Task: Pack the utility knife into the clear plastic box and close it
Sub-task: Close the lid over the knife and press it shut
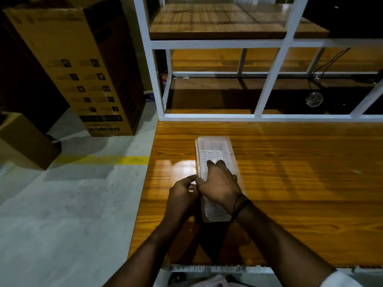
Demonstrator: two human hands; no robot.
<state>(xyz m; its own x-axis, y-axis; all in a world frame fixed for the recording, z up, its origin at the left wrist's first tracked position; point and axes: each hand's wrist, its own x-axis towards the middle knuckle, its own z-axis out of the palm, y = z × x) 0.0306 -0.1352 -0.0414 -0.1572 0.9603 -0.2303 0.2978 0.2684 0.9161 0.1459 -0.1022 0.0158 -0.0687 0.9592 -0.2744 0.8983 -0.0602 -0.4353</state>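
Note:
A long clear plastic box [215, 150] lies lengthwise on the wooden table [290, 183], near its left edge. Its ribbed lid sits on top. My right hand [219, 183] lies flat across the lid's middle, fingers spread and pressing down. My left hand [182, 195] is at the box's left long side, thumb and fingers pinching the rim or a latch there. The utility knife is not visible; the frosted lid and my hands hide the inside of the box.
A white metal shelf frame [269, 79] with wooden boards stands at the table's far edge. Tall cardboard cartons [83, 69] stand on the grey floor to the left, by a yellow floor line [124, 160]. A black cable [323, 67] runs on the lower shelf.

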